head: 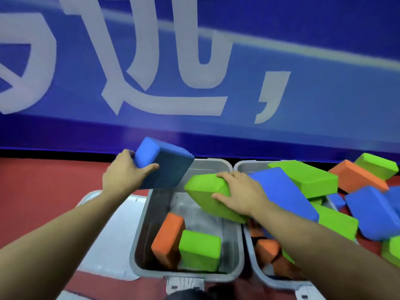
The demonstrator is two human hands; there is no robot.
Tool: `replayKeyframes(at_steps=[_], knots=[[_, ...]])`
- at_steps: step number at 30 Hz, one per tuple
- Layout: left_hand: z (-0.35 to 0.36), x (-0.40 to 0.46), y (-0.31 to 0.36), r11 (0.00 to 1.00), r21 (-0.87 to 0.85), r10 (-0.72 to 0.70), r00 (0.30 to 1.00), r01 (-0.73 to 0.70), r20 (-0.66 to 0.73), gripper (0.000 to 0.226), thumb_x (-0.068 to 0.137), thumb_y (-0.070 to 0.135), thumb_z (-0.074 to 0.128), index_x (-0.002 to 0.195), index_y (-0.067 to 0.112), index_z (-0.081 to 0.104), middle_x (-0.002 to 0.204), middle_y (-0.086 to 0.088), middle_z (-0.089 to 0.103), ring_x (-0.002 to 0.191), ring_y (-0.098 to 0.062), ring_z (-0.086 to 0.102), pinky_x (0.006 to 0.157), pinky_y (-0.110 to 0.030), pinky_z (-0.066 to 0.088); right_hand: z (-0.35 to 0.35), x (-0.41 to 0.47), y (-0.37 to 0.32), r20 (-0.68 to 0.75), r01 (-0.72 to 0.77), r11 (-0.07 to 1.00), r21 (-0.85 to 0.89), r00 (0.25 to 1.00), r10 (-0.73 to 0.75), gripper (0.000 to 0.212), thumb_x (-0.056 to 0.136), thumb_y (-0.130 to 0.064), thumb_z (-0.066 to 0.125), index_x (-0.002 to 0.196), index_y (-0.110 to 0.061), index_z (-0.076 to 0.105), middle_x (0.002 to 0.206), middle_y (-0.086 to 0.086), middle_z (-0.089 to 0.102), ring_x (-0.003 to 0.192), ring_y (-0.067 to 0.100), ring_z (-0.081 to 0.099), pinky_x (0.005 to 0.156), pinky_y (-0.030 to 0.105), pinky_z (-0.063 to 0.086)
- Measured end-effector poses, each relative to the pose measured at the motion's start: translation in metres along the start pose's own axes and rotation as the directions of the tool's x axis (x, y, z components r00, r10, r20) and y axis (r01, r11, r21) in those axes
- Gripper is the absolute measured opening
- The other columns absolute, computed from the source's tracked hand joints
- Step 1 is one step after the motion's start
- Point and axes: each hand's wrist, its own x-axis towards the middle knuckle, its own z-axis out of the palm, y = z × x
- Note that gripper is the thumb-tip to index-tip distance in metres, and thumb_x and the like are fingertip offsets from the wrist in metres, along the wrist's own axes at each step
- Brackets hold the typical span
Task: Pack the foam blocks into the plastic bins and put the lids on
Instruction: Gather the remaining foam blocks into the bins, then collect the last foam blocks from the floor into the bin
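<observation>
While gripping blocks, hands (both) overhang bin.

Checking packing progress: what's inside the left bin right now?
Inside the left bin: an orange block and a green block, both on end. The held green block hides its far right corner.

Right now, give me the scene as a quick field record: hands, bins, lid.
left hand: grips blue block, held above left bin
right hand: grips green block over the left bin
left bin contents: orange block, small green block
right bin: heaped with blocks
lid: flat on floor, left of the bins
</observation>
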Motion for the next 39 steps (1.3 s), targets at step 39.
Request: replayKeyframes(at_steps=[39], knots=[[0.153,-0.009,0.004,0.951,0.281,-0.228,0.908,0.13,0.352,0.06,0.102,0.055,0.041,0.119,0.001,0.062,0.124,-0.022,0.065,0.116,-0.04,0.059,0.091,-0.039,0.046,0.132,0.025,0.016,0.172,-0.285,0.908,0.307,0.955,0.242,0.052,0.104,-0.042,0.044,0.148,-0.016,0.042,0.151,0.005,0.043,0.136,0.026,0.046,0.112,0.037,0.038]])
